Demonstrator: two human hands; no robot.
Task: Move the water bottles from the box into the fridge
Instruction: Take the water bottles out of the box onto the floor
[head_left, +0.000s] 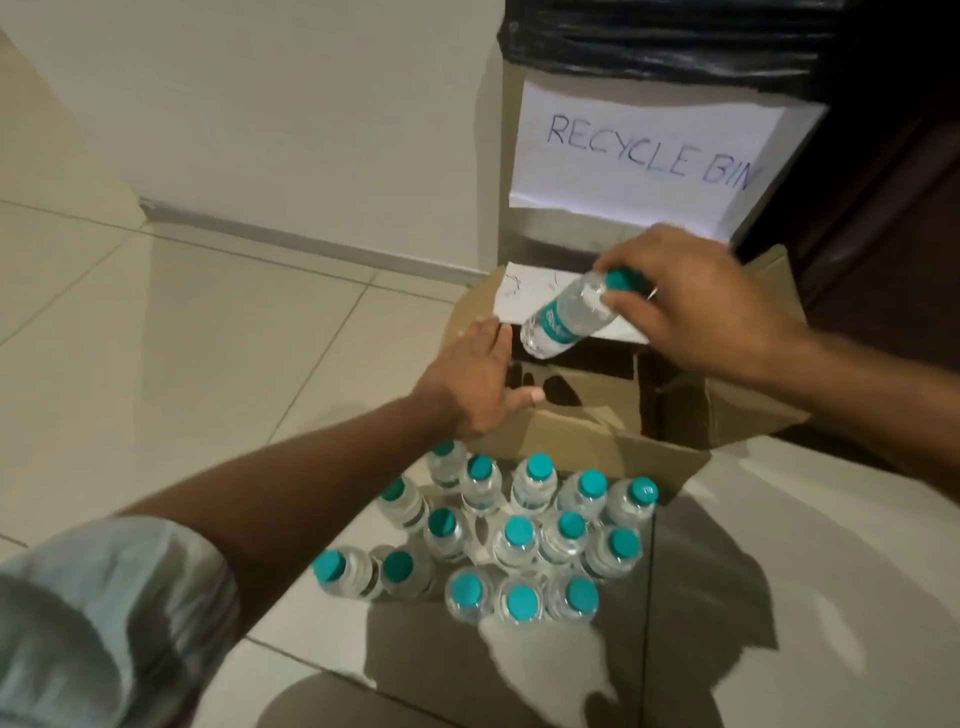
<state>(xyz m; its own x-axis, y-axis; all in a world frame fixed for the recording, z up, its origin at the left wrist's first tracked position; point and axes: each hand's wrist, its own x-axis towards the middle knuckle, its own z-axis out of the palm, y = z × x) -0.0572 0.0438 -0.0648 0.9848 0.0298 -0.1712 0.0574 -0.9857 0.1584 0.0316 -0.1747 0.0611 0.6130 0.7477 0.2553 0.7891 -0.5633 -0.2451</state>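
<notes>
An open brown cardboard box (582, 436) stands on the tiled floor, its inside dark. My right hand (696, 301) grips a clear water bottle (566, 317) by its teal cap end and holds it tilted above the box opening. My left hand (478, 384) reaches over the box's left rim with fingers spread, holding nothing. Several clear water bottles with teal caps (519, 535) stand upright on the floor just in front of the box. No fridge is in view.
A metal bin (530, 239) with a black liner and a paper sign reading "RECYCLE BIN" (644, 156) stands right behind the box. A white wall (260, 104) runs on the left. Dark wooden furniture (893, 234) is at the right. Pale floor tiles (182, 338) spread to the left.
</notes>
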